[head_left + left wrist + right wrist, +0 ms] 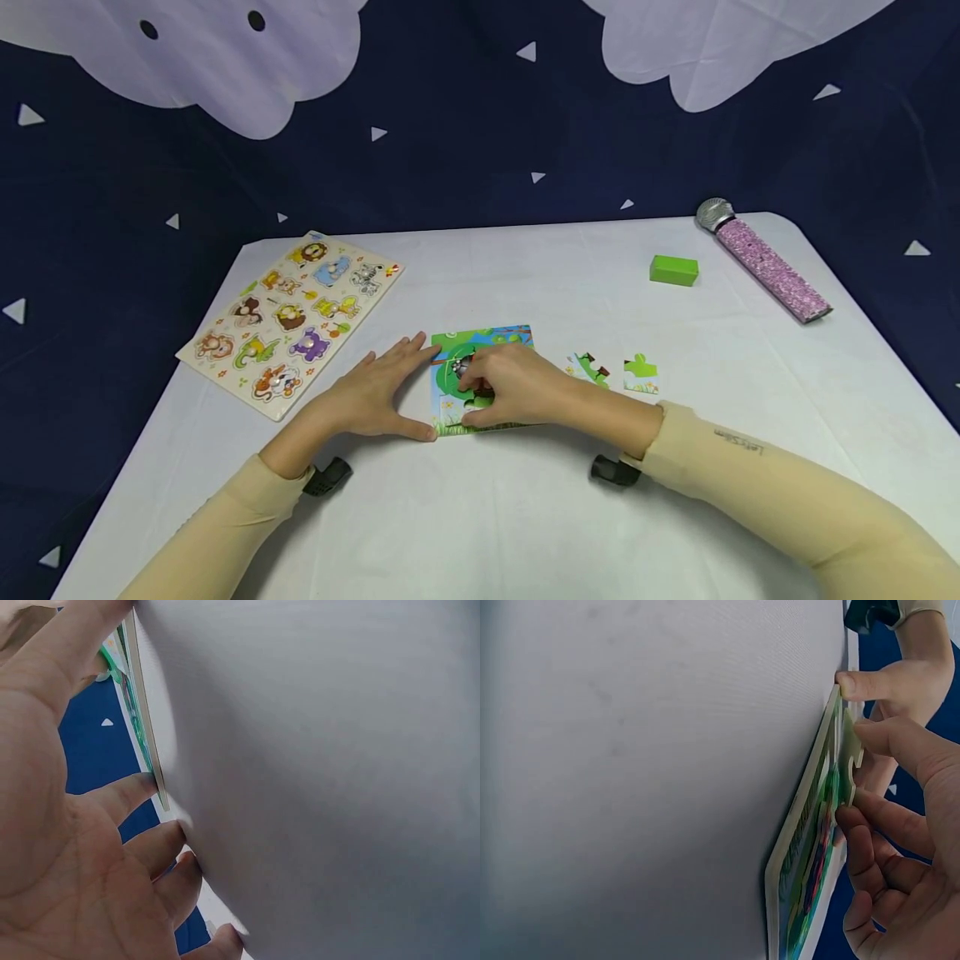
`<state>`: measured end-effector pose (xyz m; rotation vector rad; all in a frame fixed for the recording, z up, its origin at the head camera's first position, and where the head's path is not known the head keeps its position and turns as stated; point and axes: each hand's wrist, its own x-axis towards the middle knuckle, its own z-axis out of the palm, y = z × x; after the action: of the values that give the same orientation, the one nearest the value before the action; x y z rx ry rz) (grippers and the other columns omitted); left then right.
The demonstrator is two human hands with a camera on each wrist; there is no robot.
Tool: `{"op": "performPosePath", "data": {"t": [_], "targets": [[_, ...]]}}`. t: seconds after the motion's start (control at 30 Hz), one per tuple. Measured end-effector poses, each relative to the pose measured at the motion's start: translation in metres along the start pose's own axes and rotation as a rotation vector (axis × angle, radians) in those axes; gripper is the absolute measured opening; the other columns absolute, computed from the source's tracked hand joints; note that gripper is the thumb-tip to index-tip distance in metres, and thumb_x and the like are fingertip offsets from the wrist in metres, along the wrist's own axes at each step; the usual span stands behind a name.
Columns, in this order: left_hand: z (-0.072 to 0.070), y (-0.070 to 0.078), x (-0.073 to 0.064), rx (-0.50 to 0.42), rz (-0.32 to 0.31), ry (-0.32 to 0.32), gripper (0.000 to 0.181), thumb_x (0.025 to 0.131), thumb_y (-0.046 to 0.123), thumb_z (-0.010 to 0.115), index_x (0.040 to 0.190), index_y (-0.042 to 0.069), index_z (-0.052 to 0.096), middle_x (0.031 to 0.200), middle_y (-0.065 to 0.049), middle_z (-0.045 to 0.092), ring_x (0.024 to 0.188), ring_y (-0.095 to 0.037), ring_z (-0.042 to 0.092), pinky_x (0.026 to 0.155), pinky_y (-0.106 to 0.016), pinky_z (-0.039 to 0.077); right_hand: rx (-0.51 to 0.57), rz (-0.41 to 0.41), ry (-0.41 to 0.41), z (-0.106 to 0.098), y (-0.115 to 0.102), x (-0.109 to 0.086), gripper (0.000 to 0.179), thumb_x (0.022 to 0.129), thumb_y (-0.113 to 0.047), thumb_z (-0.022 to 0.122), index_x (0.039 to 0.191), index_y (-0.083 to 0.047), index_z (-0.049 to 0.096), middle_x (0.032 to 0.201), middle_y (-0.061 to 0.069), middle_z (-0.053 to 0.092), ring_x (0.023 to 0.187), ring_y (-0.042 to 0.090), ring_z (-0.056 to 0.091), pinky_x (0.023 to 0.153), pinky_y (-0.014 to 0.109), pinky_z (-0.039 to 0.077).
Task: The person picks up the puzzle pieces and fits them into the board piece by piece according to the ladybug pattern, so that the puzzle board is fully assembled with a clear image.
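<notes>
A small jigsaw puzzle board [510, 336] with a green and blue picture lies flat on the white table. At its left edge rests my left hand [371, 396], fingers spread, the thumb at the lower left corner and a fingertip near the upper left one. My right hand [513, 383] is over the board and pinches a jigsaw piece [848, 761] between thumb and index finger, seen edge-on in the right wrist view. The hand hides part of the picture. Two loose jigsaw pieces [588, 368] [641, 374] lie right of the board.
Back left lies a wooden animal puzzle board [315, 367]. Toward the back right are a green block [673, 270] and a pink glittery microphone [772, 271]. A dark blue cloth [465, 108] with clouds and triangles hangs behind the table.
</notes>
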<state>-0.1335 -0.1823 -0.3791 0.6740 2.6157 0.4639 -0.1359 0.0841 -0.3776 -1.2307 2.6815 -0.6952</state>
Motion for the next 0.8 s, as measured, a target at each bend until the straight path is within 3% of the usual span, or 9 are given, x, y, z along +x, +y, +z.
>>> {"op": "performPosePath", "data": {"t": [0.8], "targets": [[-0.0012,0.0011,-0.0008,0.004,-0.002,-0.003,0.123,0.079,0.063,0.089,0.173,0.02,0.023,0.183,-0.011,0.011,0.169,-0.039,0.012,0.132,-0.074,0.012,-0.023,0.011,-0.049,0.005,-0.0038,0.0085,0.032,0.083,-0.035,0.092,0.108,-0.016,0.083,0.086,-0.009,0.068,0.081,0.006,0.055,0.075,0.023,0.049]]}}
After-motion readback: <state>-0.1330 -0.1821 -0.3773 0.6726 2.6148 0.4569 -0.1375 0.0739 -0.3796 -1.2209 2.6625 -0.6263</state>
